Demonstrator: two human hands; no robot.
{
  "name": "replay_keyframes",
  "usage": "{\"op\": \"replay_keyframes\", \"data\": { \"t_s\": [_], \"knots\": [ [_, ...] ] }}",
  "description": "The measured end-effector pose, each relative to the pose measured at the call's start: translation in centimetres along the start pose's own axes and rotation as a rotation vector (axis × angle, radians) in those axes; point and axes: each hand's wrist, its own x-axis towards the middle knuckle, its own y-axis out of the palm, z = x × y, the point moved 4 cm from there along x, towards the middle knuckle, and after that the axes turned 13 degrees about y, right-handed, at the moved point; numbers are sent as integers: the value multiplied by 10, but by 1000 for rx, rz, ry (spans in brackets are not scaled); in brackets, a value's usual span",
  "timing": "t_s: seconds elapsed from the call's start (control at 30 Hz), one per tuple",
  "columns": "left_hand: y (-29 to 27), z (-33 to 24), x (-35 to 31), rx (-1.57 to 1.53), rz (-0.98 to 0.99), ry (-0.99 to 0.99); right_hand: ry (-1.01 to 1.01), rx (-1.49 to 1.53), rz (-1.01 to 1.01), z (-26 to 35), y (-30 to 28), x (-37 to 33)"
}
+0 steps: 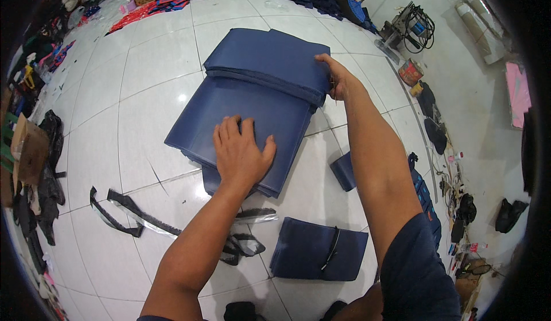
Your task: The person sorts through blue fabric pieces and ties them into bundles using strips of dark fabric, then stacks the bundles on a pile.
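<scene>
A thick stack of navy blue sheets, leather-like in look, lies on the tiled floor. Across its far half rests another navy bundle, its layered edge facing me. My left hand is pressed flat on the nearer part of the stack, fingers spread. At the bundle's right edge my right hand grips the layers; some of its fingers are hidden behind the edge. Closer to me lies a smaller navy stack with a thin black strip across it. A small navy piece sits beside my right forearm.
Black and silver strips curl on the floor at the left. A cardboard box and dark bags line the left side. Along the right wall stand a machine with a coiled cable and a red can. Red cloth lies far off.
</scene>
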Motion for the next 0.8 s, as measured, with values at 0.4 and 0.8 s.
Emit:
{"op": "replay_keyframes", "data": {
  "t_s": [0.4,0.8],
  "knots": [
    [1,-1,0,-18,-16,-5,-109,135,255,1,3,44],
    [1,5,-5,7,-20,-2,-569,461,406,101,105,-97]
  ]
}}
